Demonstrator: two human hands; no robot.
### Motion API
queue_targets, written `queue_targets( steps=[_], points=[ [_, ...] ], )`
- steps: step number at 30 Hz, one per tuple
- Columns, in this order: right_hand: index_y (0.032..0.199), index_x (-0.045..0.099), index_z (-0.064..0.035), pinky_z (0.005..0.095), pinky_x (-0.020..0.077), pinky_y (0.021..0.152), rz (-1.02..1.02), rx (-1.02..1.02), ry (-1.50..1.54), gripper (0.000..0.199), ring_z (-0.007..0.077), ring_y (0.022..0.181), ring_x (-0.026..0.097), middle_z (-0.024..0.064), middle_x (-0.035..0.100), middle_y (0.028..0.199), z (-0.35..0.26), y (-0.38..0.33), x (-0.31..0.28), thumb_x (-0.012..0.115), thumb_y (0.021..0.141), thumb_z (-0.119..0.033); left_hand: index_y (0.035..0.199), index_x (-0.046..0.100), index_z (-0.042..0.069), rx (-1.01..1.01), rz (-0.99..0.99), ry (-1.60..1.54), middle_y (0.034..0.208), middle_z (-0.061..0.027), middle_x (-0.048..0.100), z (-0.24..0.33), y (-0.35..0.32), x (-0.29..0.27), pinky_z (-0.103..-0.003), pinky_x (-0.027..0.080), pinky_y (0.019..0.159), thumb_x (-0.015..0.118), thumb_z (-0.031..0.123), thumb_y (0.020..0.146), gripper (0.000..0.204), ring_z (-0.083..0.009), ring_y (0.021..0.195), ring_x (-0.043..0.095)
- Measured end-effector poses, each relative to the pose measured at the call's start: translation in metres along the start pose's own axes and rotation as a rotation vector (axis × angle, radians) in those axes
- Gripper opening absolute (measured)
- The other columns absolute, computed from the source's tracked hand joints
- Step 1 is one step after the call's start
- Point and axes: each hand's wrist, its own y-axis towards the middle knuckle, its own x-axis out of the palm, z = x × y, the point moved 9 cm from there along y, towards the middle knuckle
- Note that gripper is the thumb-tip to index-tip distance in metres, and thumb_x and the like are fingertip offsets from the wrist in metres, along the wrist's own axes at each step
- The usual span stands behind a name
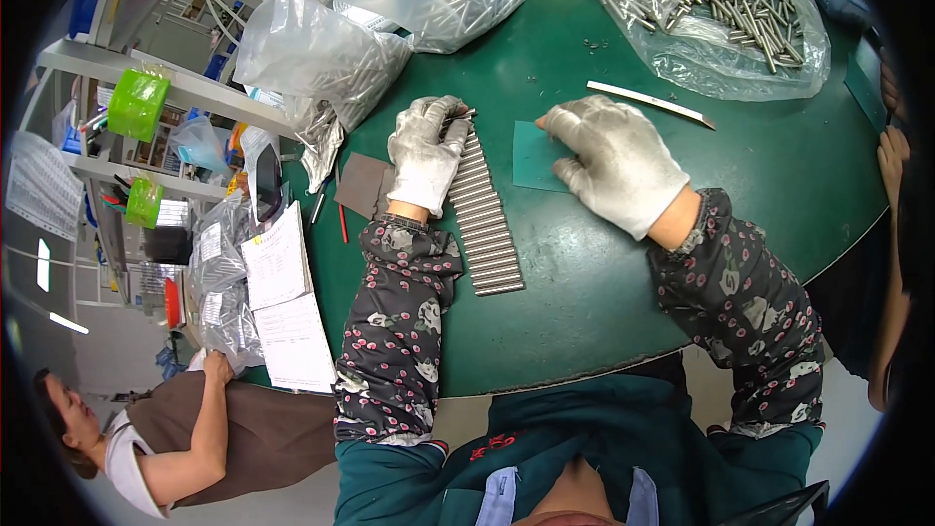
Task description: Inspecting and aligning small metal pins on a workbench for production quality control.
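Observation:
A row of short metal rods (484,224) lies side by side on the green round table (584,302), running from near my left hand toward the table's front edge. My left hand (425,151), in a white glove, rests on the far end of the row with its fingers curled over a few rods. My right hand (616,162), also gloved, presses flat on a small teal card (531,158) beside the row, fingers spread.
Clear plastic bags of metal rods (730,10) lie at the back right, with more bags (321,58) at the back left. A thin white strip (651,103) lies behind my right hand. A brown pad (362,183) and papers (278,263) lie left. A seated person (195,438) is lower left; another person's arm (891,234) is at right.

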Motion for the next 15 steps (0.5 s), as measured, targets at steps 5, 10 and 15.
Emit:
queue_targets(
  steps=[5,10,15],
  points=[
    [0.083,0.058,-0.0051,0.0366,0.0438,0.071,0.106,0.072,-0.059,0.012,0.0270,0.077,0.056,0.0090,0.058,0.075,0.011,-0.001,-0.013,0.058,0.071,-0.007,0.088,0.063,0.015,0.019,0.020,-0.023,0.091,-0.0018,0.060,0.002,-0.002,-0.002,-0.036,0.046,0.074,0.064,0.015,0.072,0.016,-0.0245,0.086,0.055],
    [0.078,0.058,-0.0055,0.0353,0.0444,0.067,0.123,0.206,0.064,0.005,0.0262,0.071,0.056,0.0092,0.057,0.068,0.022,-0.004,-0.017,0.057,0.072,-0.005,0.087,0.062,0.014,0.028,0.017,-0.039,0.089,-0.0022,0.060,0.003,-0.003,0.000,-0.036,0.046,0.074,0.063,0.015,0.072,0.015,-0.0243,0.086,0.056],
    [0.081,0.062,-0.0094,0.0363,0.0474,0.066,0.295,-0.009,-0.157,0.010,0.0256,0.079,0.058,0.0093,0.058,0.081,0.000,-0.004,-0.023,0.055,0.074,-0.009,0.088,0.062,0.014,0.022,0.013,-0.043,0.089,-0.0027,0.060,0.003,-0.004,-0.001,-0.036,0.046,0.074,0.063,0.014,0.073,0.015,-0.0244,0.085,0.056]
  ],
)
